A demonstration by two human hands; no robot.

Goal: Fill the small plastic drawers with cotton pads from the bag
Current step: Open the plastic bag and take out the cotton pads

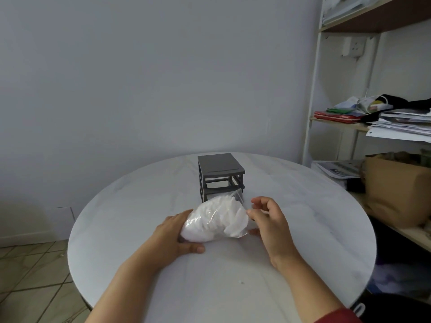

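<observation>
A clear plastic bag (215, 220) stuffed with white cotton pads lies on the round white table (121, 229), just in front of a small dark grey drawer unit (219, 176). My left hand (173, 236) grips the bag's left end, thumb underneath. My right hand (268, 220) pinches the bag's right end between thumb and fingers. The unit's upper slots look like an open frame; its lowest part is partly hidden behind the bag.
A white metal shelf rack (313, 94) stands at the right with stacked papers (403, 124), red folders and a brown cardboard box (396, 190). A plain wall runs behind the table. Tiled floor shows at the lower left.
</observation>
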